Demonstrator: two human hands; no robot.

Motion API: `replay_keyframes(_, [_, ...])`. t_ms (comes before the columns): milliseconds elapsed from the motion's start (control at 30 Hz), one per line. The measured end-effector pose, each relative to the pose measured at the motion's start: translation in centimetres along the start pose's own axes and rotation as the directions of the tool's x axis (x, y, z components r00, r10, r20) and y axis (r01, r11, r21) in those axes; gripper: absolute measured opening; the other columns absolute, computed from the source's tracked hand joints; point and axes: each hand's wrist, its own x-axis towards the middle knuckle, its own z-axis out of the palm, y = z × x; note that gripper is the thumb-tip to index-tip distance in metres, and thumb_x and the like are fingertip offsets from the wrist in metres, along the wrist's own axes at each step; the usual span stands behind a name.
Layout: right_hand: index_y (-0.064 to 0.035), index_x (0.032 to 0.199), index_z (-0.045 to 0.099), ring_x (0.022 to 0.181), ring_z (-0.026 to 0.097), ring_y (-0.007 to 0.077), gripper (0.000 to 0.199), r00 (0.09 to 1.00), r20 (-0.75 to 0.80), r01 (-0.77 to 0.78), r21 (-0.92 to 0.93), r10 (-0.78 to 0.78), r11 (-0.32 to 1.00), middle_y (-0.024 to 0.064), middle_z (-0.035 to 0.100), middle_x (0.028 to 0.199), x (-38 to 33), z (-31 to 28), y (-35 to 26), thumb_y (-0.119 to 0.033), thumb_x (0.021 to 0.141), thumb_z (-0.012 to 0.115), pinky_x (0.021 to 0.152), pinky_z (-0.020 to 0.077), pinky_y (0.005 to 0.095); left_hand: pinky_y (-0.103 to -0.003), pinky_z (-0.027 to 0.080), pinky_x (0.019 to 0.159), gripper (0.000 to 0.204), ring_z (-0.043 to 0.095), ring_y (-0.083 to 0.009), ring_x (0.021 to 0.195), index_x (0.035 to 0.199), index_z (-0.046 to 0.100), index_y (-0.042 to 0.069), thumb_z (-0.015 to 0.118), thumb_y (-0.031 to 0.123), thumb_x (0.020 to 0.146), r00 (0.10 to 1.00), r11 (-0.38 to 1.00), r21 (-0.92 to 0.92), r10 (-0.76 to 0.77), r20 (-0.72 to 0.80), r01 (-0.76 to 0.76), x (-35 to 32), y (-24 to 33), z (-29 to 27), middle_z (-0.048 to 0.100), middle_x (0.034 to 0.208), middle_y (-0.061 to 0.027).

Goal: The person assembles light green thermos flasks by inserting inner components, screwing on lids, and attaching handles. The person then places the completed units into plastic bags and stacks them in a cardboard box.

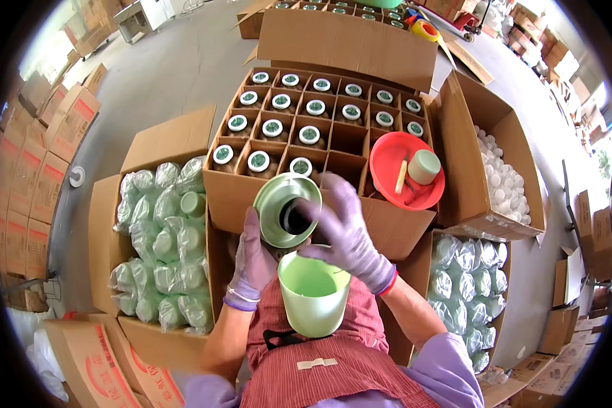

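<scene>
My left hand (251, 265), in a pale purple glove, grips the left side of a pale green round shell (268, 224). A dark round opening or plug (295, 217) shows in the shell's middle. My right hand (353, 241), gloved too, is at the shell's right side with its fingers spread and slightly blurred. Whether its fingertips touch the dark part, I cannot tell. Below both hands a light green plastic cup (313, 306) stands upright at my lap, its mouth facing up. Against my front hangs a red striped apron (319, 381).
Ahead, a divided carton (381, 231) holds several white-capped bottles (309, 134). A red bowl (381, 160) with a small green cup rests on its right corner. Bagged green cups (160, 245) fill a carton at left; wrapped pieces (462, 292) and white caps (503, 190) lie in cartons at right.
</scene>
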Motion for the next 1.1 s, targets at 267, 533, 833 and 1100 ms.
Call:
replay_keyframes(267, [-0.0009, 0.142, 0.044, 0.121, 0.055, 0.0216, 0.049, 0.771, 0.443, -0.514, 0.857, 0.458, 0.037, 0.0128, 0.055, 0.137, -0.1, 2.6, 2.6, -0.012, 0.097, 0.057, 0.104, 0.0456, 0.0344, -0.05, 0.03, 0.113, 0.05, 0.035, -0.0427, 0.139, 0.136, 0.057, 0.011, 0.067, 0.029, 0.09, 0.684, -0.045, 0.786, 0.463, 0.564, -0.617, 0.4, 0.6, 1.5, 0.048, 0.145, -0.0156])
replay_keyframes(533, [-0.012, 0.132, 0.054, 0.096, 0.066, 0.0409, 0.056, 0.825, 0.101, -0.46, -0.455, 0.557, 0.763, 0.0263, 0.061, 0.112, 6.1, -1.4, 14.2, -0.048, 0.089, 0.062, 0.082, 0.054, 0.0482, -0.038, 0.041, 0.106, 0.042, 0.053, -0.0287, 0.127, 0.134, 0.058, 0.002, 0.063, 0.016, 0.094, 0.889, 0.601, 0.681, 0.118, 0.443, -0.419, 0.1, -2.0, -0.5, 0.057, 0.134, -0.0156])
replay_keyframes(833, [-0.014, 0.119, 0.063, 0.115, 0.055, 0.0377, 0.04, 0.76, 0.611, 0.055, -0.401, 0.223, 0.914, 0.0143, 0.057, 0.117, 8.1, 8.0, 18.5, -0.029, 0.082, 0.067, 0.094, 0.0481, 0.0486, -0.034, 0.043, 0.104, 0.051, 0.054, -0.0237, 0.126, 0.14, 0.05, 0.002, 0.057, 0.032, 0.099, 0.934, 0.676, 0.733, -0.211, 0.287, -0.073, 1.5, -1.4, -2.0, 0.056, 0.137, -0.015])
replay_keyframes(1100, [-0.0137, 0.131, 0.054, 0.109, 0.059, 0.0398, 0.061, 0.883, 0.361, -0.155, -0.378, 0.3, 0.913, 0.0215, 0.058, 0.115, 7.3, 7.3, 15.5, -0.032, 0.076, 0.076, 0.09, 0.0516, 0.0479, -0.038, 0.048, 0.103, 0.051, 0.06, -0.026, 0.117, 0.141, 0.048, 0.001, 0.049, 0.035, 0.103, 0.996, 0.97, 0.236, -0.041, -0.084, 0.06, 3.2, -3.3, -4.5, 0.061, 0.127, -0.0157])
